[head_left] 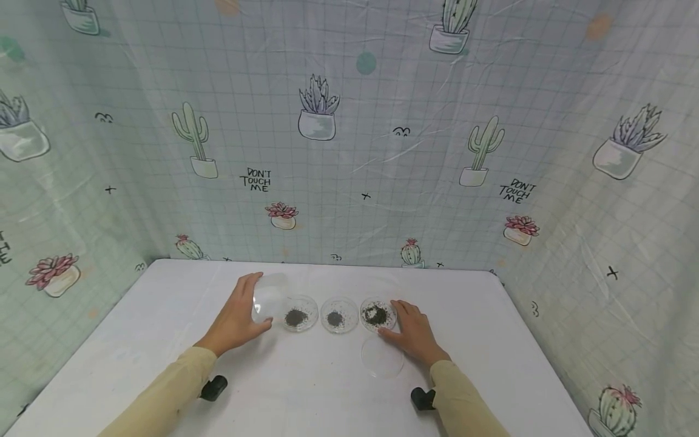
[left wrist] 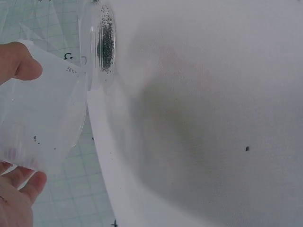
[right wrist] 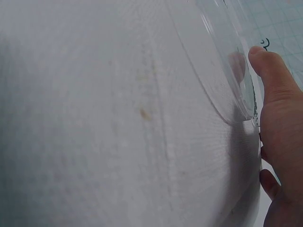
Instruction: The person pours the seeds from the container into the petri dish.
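My left hand point(head_left: 237, 315) grips a translucent plastic container point(head_left: 269, 298) tilted beside the leftmost petri dish point(head_left: 297, 317). Fingers lie on one side of it and the thumb on the other. A few dark specks cling to the container point(left wrist: 52, 109) in the left wrist view. Dark grains lie in the leftmost dish and in the middle petri dish point(head_left: 335, 318). Farther right, my right hand point(head_left: 413, 332) holds the rim of the right petri dish point(head_left: 377, 314) between thumb and fingers. This dish has dark green bits around a pale centre.
A clear round lid point(head_left: 382, 358) lies just in front of the right dish. Under the forearms are black wrist mounts point(head_left: 213, 388). The white table point(head_left: 306, 400) meets a cactus-print curtain point(head_left: 349, 182) at the back and sides.
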`<state>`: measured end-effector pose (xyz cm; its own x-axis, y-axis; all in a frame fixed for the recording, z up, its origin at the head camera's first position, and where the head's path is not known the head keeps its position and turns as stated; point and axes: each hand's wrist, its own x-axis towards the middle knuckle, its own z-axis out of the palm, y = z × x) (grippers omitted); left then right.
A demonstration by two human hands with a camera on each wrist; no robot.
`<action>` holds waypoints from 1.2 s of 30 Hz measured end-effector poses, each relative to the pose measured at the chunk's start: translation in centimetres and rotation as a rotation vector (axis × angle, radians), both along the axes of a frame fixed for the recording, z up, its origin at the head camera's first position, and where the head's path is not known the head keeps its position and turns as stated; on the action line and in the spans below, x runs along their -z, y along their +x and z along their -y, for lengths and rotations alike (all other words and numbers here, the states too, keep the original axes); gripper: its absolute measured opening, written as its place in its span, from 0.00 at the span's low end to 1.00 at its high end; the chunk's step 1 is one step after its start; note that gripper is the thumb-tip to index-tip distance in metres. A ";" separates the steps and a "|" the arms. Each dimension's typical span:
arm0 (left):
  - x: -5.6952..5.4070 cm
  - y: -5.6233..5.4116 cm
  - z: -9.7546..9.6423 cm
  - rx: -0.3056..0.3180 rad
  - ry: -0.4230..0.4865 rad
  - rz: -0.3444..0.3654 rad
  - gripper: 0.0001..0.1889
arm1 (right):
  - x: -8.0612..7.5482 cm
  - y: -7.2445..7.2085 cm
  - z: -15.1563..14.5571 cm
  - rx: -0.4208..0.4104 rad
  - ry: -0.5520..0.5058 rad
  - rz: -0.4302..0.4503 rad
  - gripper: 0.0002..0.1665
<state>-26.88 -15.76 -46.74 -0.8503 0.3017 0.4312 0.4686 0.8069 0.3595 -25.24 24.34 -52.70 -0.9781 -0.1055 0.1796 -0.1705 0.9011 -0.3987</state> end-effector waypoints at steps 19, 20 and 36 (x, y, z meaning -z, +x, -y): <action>1.6 -0.5 1.1 -0.126 0.035 0.118 0.53 | 0.1 0.0 -0.1 0.003 -0.002 0.003 0.49; 1.6 -0.5 1.1 -0.137 0.037 0.132 0.53 | 0.1 0.0 -0.1 0.002 -0.004 0.003 0.49; 1.9 -0.7 1.6 -0.170 0.071 0.336 0.54 | 0.2 -0.2 -0.2 0.003 -0.003 0.017 0.49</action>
